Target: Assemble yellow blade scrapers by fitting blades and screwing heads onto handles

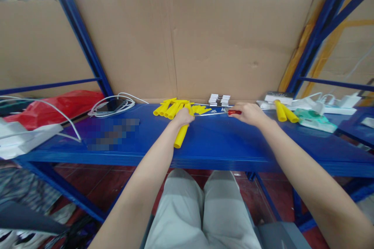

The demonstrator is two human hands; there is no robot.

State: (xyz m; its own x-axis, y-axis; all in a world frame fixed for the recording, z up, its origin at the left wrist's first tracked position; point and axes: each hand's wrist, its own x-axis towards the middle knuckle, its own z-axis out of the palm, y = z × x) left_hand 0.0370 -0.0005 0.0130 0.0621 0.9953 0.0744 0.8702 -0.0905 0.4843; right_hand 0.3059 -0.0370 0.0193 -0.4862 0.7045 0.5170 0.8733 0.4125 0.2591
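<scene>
My left hand (183, 117) is closed around a yellow tube-shaped piece (181, 137), whose round end points toward the table's front edge. In my right hand (249, 113) is a screwdriver (234, 112) with a red handle. Its thin metal shaft runs left to the yellow piece by my left fingers; the exact contact is hidden. Several similar yellow tubes (165, 110) lie just behind and left of my left hand. Small yellow pieces (200, 109) and little metal parts (214, 111) are spread between my hands. Behind them sits a stack of white pieces (219, 99).
On the blue table (222, 140), a coiled white cable (127, 105), a phone (111, 105) and a red bag (62, 105) are at left. Two yellow tubes (284, 112), a green-and-white packet (317, 120) and a white power strip (339, 109) lie right. Cardboard (219, 42) stands behind.
</scene>
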